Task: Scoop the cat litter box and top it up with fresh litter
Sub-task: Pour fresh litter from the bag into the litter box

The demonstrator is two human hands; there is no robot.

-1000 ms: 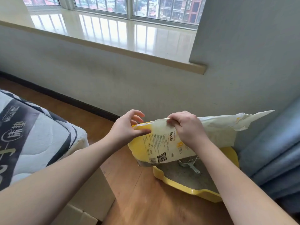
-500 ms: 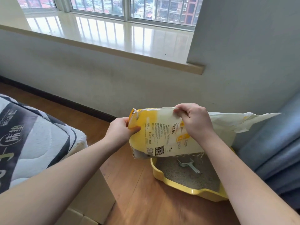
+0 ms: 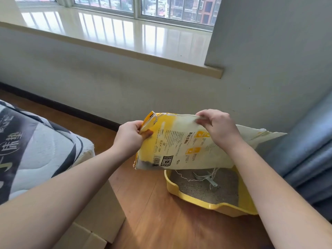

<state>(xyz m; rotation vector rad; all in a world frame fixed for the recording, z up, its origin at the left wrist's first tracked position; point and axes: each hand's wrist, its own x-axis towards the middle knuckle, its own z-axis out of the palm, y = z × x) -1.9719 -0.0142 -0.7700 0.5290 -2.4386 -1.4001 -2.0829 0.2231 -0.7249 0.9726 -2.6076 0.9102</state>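
A yellow and white litter bag (image 3: 179, 146) hangs in the air above the left end of the yellow litter box (image 3: 203, 203). My left hand (image 3: 130, 137) pinches the bag's upper left corner. My right hand (image 3: 218, 128) grips its top edge further right. The bag's far end (image 3: 264, 134) trails off to the right, behind my right forearm. Loose strings dangle from the bag's lower edge over the grey litter (image 3: 194, 187). A grey scoop (image 3: 206, 177) lies in the litter, partly hidden by the bag.
The box sits on a wooden floor (image 3: 158, 221) against the wall under a window sill (image 3: 125, 42). A mattress (image 3: 36, 144) on a cardboard box (image 3: 97, 221) fills the left. Blue curtains (image 3: 305, 150) hang at the right.
Both hands have lifted the bag higher above the litter box. My left hand has moved from the bag's face to its upper left corner, and more of the litter and scoop shows.
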